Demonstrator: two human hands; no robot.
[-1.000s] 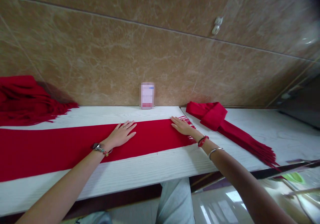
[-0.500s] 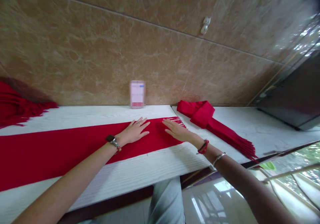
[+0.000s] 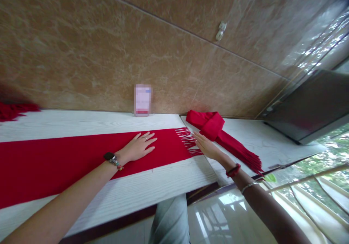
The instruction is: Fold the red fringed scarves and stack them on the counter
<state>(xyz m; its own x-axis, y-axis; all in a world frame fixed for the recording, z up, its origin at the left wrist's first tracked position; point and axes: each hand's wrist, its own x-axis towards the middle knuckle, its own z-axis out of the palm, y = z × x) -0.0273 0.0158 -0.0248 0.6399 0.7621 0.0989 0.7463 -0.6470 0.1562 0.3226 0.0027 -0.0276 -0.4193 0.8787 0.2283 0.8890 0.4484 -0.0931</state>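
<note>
A red scarf (image 3: 81, 157) lies flat along a white table (image 3: 169, 180), running out of view on the left and ending in a fringe (image 3: 188, 140) close to the seam on the right. The long tabletop appears to be what lets the cloth lie full width and nearly free of creases.

The person's left hand (image 3: 138, 147) rests palm down on it, fingers spread and pinching nothing; so broad a contact probably steadies the cloth without bunching it. The right hand (image 3: 208, 147) is just beyond the fringe, fingers straight and close together, the palm open and clasping nothing. Whether its fingertips touch the strands cannot be told. Held so flat, it seems suited to smoothing rather than gripping.

Past the seam, a folded scarf (image 3: 209, 126) lies at a slant, its tasselled tail toward the front edge, apart from the flat one and likely out of its way. At far left, a red bundle (image 3: 16, 110) sits near the wall (image 3: 114, 55), only partly in view.

Behind the left hand, a phone (image 3: 142, 100), its face blurred, stands on the table against the wall, which presumably props it upright and leaves the front of the tabletop for the cloth.
</note>
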